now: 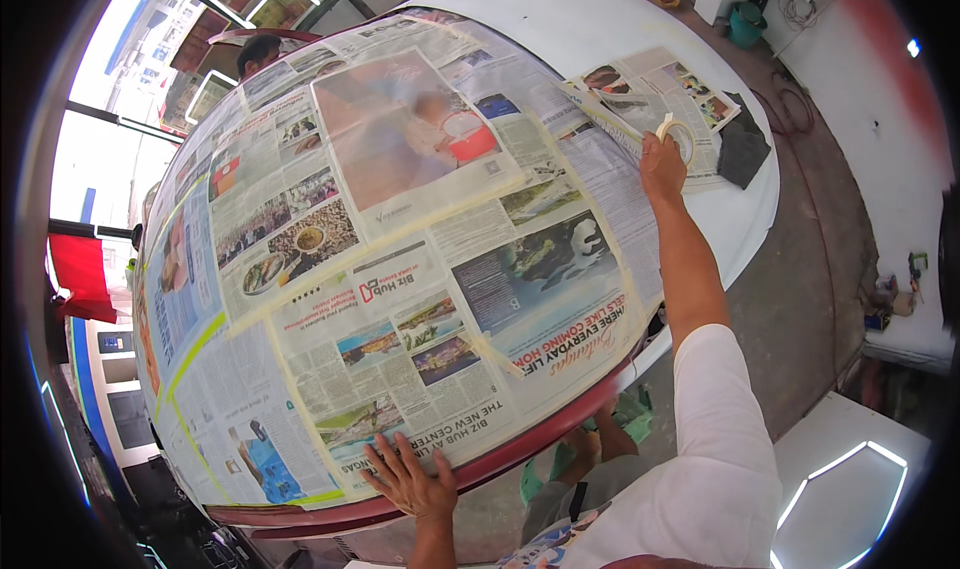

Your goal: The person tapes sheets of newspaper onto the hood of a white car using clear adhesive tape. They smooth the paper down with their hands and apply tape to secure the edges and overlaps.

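Note:
Overlapping newspaper sheets [420, 289], joined by strips of pale masking tape, cover the curved glass and roof of a car. My left hand [412, 479] lies flat with fingers spread on the newspaper near the car's dark red edge [500, 464]. Over the pale hood [540, 29], my right arm reaches far out. My right hand [662, 167] is closed around a roll of masking tape [686, 137], at the border of the papered area. Loose newspaper pages [655, 79] lie on the hood just beyond the roll.
A dark grey cloth-like piece [745, 144] lies beside the loose pages. Across the car, another person's head [260, 53] shows. A green bucket [746, 24] and a hose [793, 109] are on the floor at right. Red fabric [82, 277] hangs at far left.

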Demonstrator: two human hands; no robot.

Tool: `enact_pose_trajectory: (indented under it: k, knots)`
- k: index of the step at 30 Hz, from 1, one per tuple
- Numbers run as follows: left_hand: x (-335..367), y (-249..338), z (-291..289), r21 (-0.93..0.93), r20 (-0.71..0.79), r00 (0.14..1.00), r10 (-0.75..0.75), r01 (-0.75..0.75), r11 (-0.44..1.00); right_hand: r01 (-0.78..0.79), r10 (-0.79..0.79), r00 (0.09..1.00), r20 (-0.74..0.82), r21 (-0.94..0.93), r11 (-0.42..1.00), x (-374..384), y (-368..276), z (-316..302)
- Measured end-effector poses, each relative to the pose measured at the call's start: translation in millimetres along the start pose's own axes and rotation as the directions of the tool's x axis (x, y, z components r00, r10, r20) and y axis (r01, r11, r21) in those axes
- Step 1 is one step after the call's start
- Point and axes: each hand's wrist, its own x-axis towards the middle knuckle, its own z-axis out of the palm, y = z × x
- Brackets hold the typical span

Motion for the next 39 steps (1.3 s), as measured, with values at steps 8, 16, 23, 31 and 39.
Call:
enact_pose_trajectory:
  k: [8, 16, 23, 31, 39]
  knots:
    - [3, 3, -1, 0.028, 0.028, 1.000, -0.014, 0.013, 1.000, 0.107, -0.121, 0.976, 0.180, 0.085, 0.991, -2, 14, 24]
    - [-1, 0, 6, 0.088, 0.018, 1.000, 0.012, -0.014, 0.996, -0.188, 0.189, 0.982, -0.010, 0.046, 0.981, 31, 0, -4]
    - [1, 1, 4, 0.076, 0.045, 0.999, 0.019, -0.022, 0.997, 0.147, -0.116, 0.878, -0.465, 0.032, 0.989, 128, -7, -120]
    - [1, 0, 4, 0.061, 0.040, 0.999, 0.009, -0.012, 0.998, 0.595, -0.640, 0.759, -0.117, -0.276, 0.755, 88, 9, -86]
    - [3, 1, -2, 0.065, 0.086, 0.996, 0.002, -0.007, 0.998, 0.362, -0.336, 0.926, 0.172, -0.151, 0.920, 23, 59, 4]
